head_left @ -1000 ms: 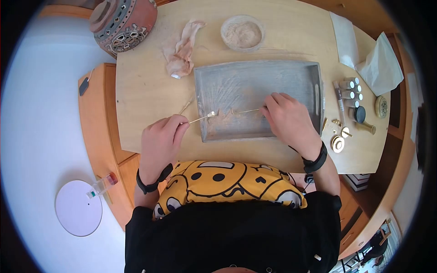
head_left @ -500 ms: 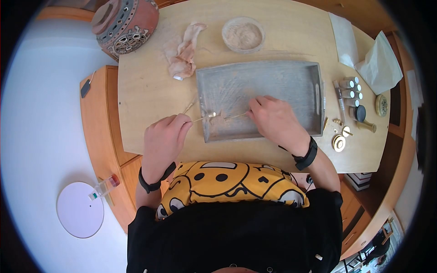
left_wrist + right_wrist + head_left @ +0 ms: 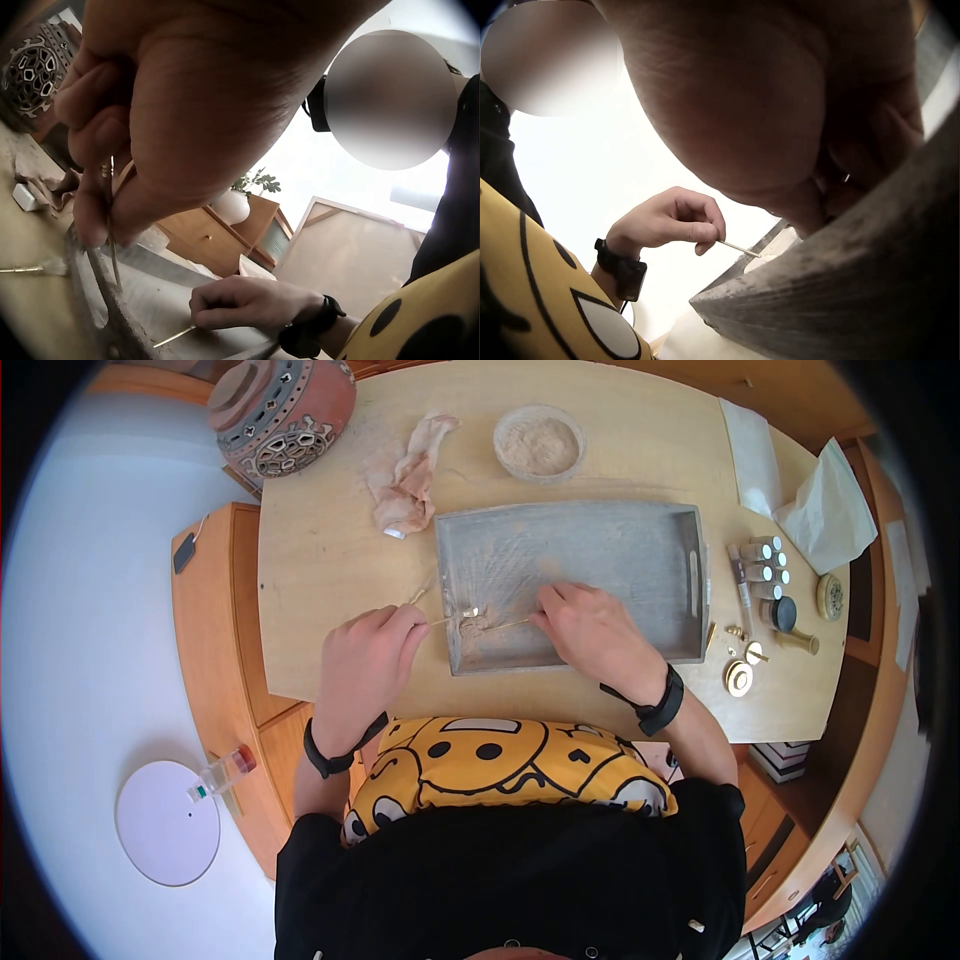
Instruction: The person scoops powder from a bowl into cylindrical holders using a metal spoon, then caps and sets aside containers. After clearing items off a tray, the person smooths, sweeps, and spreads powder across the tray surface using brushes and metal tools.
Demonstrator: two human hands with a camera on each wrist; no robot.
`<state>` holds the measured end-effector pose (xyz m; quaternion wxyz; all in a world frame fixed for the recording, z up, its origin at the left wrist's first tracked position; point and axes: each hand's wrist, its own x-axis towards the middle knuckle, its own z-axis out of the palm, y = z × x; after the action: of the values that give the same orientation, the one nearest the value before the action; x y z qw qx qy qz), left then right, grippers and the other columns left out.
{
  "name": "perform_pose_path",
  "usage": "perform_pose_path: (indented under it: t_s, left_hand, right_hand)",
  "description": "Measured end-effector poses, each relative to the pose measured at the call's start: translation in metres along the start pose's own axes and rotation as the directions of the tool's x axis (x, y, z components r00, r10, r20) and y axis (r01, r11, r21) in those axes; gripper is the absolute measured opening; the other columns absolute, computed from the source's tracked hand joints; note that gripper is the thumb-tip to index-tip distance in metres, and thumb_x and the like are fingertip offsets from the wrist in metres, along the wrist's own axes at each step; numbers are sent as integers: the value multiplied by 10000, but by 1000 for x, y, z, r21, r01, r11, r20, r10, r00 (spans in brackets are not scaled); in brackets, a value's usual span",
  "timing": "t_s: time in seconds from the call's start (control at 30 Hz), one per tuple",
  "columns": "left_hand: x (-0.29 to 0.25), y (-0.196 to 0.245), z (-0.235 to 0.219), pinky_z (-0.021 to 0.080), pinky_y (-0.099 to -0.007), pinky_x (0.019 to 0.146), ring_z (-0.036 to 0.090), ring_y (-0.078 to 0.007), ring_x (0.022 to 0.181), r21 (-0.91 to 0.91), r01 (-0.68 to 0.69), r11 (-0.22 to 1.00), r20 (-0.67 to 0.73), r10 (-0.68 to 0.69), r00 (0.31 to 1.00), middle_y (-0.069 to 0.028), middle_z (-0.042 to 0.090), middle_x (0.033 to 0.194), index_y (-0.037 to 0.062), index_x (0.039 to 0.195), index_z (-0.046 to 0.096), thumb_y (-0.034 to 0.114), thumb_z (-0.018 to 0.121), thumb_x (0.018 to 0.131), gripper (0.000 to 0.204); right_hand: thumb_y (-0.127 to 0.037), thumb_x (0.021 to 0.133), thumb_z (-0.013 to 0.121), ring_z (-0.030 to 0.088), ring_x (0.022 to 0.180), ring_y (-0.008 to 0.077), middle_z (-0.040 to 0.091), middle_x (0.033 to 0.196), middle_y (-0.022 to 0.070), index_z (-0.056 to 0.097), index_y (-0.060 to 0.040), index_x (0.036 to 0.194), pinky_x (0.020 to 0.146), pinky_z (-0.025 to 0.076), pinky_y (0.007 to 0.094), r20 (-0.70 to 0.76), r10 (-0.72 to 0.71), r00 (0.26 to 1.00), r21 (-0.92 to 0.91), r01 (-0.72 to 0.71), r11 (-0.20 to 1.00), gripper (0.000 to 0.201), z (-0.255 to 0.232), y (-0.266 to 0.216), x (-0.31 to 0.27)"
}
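In the head view my left hand [image 3: 368,660] pinches the thin handle of a small brass shovel [image 3: 474,614], whose flat blade is low over the left part of a grey wooden tray [image 3: 600,550]. My right hand [image 3: 592,632] grips a thin brass rod [image 3: 512,624] that points left, its tip right by the shovel blade. Pale brown powder [image 3: 474,650] lies on the tray floor below both tips. In the left wrist view the shovel's handle [image 3: 112,225] runs down between thumb and fingers. The right wrist view mostly shows the palm, with the rod hidden.
A bowl of powder [image 3: 540,445] and a stained cloth [image 3: 408,485] sit behind the tray. Left of it lies a small brush [image 3: 418,596]. At right are several small jars [image 3: 768,570], brass parts [image 3: 740,676] and a white paper bag [image 3: 828,510]. A patterned pot [image 3: 290,420] stands back left.
My right hand has moved left across the tray, bringing the rod's tip up to the shovel blade. My left hand has stayed nearly in place, with the shovel still over the tray's left side.
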<state>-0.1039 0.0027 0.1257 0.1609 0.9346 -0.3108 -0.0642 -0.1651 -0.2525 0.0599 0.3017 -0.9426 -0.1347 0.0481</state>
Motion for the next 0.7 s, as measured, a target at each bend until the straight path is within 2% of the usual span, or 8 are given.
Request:
perform_pose_path:
  t_s: [0.3, 0.4, 0.47, 0.5, 0.57, 0.6, 0.67, 0.7]
  left_hand:
    - [23, -7, -13, 483, -399, 592, 616, -307, 689, 129, -143, 981, 143, 124, 982, -80, 617, 738, 90, 838, 630, 167, 645, 878, 88]
    - [38, -10, -20, 488, -408, 617, 621, -290, 728, 185, -241, 953, 222, 198, 955, -75, 596, 737, 95, 830, 631, 179, 645, 865, 93]
    - [52, -11, -25, 489, -407, 630, 625, -283, 760, 237, -349, 907, 280, 280, 918, -80, 591, 736, 96, 832, 630, 194, 651, 845, 101]
    - [60, -10, -27, 489, -407, 630, 625, -283, 760, 236, -348, 907, 278, 280, 919, -80, 591, 736, 96, 832, 630, 194, 651, 845, 101]
    - [77, -10, -31, 486, -415, 640, 626, -289, 772, 275, -472, 837, 380, 357, 853, -88, 609, 756, 93, 816, 633, 193, 660, 818, 103]
    - [86, -13, -30, 486, -415, 640, 626, -289, 772, 275, -472, 838, 380, 356, 854, -88, 609, 756, 93, 816, 633, 193, 660, 818, 103]
    - [103, -16, -27, 478, -429, 667, 624, -307, 781, 147, -551, 821, 444, 443, 778, -104, 627, 751, 80, 753, 648, 172, 668, 791, 101]
    - [109, -14, -25, 478, -429, 667, 624, -307, 781, 145, -550, 822, 444, 443, 779, -104, 627, 751, 80, 753, 648, 172, 668, 791, 101]
  right_hand:
    - [-127, 878, 654, 626, 782, 377, 601, 791, 177, 562, 16, 851, 678, 517, 446, -29, 7, 1000, 46, -6, 999, 173, 6, 4, -4]
    - [-130, 880, 654, 628, 794, 377, 609, 802, 174, 573, 15, 864, 693, 518, 447, -19, 18, 1000, 51, -17, 999, 166, 7, 4, -4]
    - [-132, 881, 653, 628, 799, 377, 610, 804, 172, 577, 13, 869, 701, 518, 448, -15, 19, 1000, 46, -18, 999, 165, 8, 5, -4]
    - [-134, 882, 653, 629, 805, 377, 612, 807, 171, 580, 11, 873, 709, 518, 449, -11, 19, 1000, 41, -19, 999, 163, 8, 5, -4]
    - [-152, 887, 649, 640, 807, 368, 621, 803, 172, 586, 14, 870, 708, 529, 443, -12, 18, 1000, 26, -18, 1000, 178, 4, 3, -4]
    - [-170, 892, 645, 651, 809, 360, 630, 799, 173, 593, 16, 867, 706, 539, 438, -12, 18, 1000, 14, -18, 1000, 194, 3, 3, -4]
    - [-169, 889, 647, 652, 811, 360, 630, 803, 171, 593, 16, 867, 705, 540, 437, -7, 19, 1000, 3, -19, 1000, 194, 3, 4, -4]
    - [-167, 887, 649, 652, 813, 359, 630, 808, 170, 593, 17, 866, 703, 542, 436, 0, 20, 1000, -7, -20, 1000, 194, 4, 4, -4]
